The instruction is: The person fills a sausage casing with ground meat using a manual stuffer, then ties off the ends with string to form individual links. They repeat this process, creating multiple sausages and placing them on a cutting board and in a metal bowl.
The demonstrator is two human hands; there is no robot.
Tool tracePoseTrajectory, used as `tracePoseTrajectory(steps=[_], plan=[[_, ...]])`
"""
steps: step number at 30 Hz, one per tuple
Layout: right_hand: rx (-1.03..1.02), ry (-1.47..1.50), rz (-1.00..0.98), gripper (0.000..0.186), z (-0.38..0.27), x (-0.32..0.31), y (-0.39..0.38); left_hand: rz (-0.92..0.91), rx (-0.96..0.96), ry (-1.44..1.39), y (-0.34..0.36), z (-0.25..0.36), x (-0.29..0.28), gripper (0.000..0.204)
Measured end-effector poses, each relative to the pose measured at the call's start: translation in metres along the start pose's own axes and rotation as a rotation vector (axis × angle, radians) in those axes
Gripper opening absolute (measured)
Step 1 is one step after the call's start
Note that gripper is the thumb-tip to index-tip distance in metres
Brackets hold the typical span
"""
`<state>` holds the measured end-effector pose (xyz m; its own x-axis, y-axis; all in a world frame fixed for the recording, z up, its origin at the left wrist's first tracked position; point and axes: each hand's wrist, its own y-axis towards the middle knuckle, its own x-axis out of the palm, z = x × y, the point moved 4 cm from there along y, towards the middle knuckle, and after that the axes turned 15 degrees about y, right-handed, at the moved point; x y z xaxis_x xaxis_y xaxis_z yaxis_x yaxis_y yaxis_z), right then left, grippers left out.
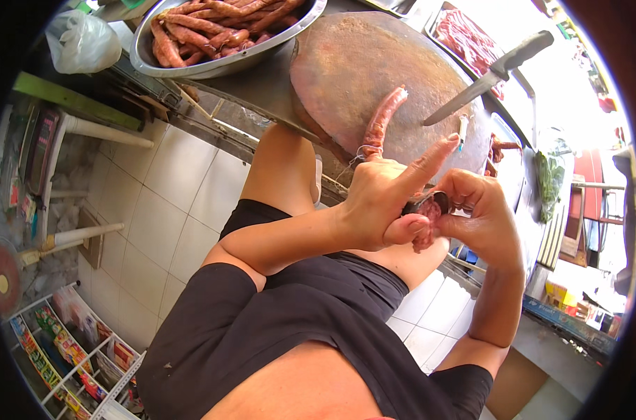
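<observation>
My left hand (374,199) is closed around a small dark ring-shaped piece (441,200), perhaps a funnel mouth, its forefinger stretched out. Pinkish minced meat (425,231) fills the ring's opening and bulges out by my left thumb. The bent fingers of my right hand (487,213) press at the ring and the meat from the right. Beyond my left hand, a filled sausage (386,120) rests on the round chopping board (346,63), with thin white string (355,158) at its near end. How the sausage joins the ring is hidden by my hand.
A metal bowl (223,68) heaped with sausages (206,28) stands at the far left. On the board's right side lies a large knife (482,80), near a small syringe-like object (463,129). A tray of sliced meat (466,40) stands beyond. A wire rack (73,350) holds packets at lower left.
</observation>
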<state>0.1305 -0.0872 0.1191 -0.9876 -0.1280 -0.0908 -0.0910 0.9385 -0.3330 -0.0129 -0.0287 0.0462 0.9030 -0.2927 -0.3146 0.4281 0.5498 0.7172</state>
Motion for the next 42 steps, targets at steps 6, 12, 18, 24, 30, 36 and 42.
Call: tracePoseTrajectory(steps=[6,12,18,24,30,36,42], plan=[[-0.094,-0.12,0.19,0.01,0.002,0.02,0.002,0.053,-0.014,-0.002,-0.001,0.009,0.002,0.083],[-0.033,-0.163,0.105,0.011,-0.003,0.024,0.011,0.07,-0.017,-0.006,0.0,0.004,0.001,0.083],[-0.015,0.168,-0.126,0.018,-0.024,0.006,0.009,0.103,-0.059,0.025,0.003,-0.004,-0.008,0.085],[-0.019,-0.205,0.11,0.007,-0.008,0.011,0.016,0.12,-0.049,0.032,0.001,-0.001,-0.002,0.087],[-0.082,-0.322,0.167,0.014,-0.008,0.028,0.027,0.083,-0.029,0.023,0.0,-0.006,-0.002,0.08],[0.139,-0.115,-0.083,0.019,-0.02,0.009,0.029,0.09,0.035,0.001,0.002,-0.013,-0.008,0.076],[-0.021,0.132,-0.062,0.027,-0.006,0.008,0.014,0.1,0.02,0.0,0.002,-0.012,-0.009,0.077]])
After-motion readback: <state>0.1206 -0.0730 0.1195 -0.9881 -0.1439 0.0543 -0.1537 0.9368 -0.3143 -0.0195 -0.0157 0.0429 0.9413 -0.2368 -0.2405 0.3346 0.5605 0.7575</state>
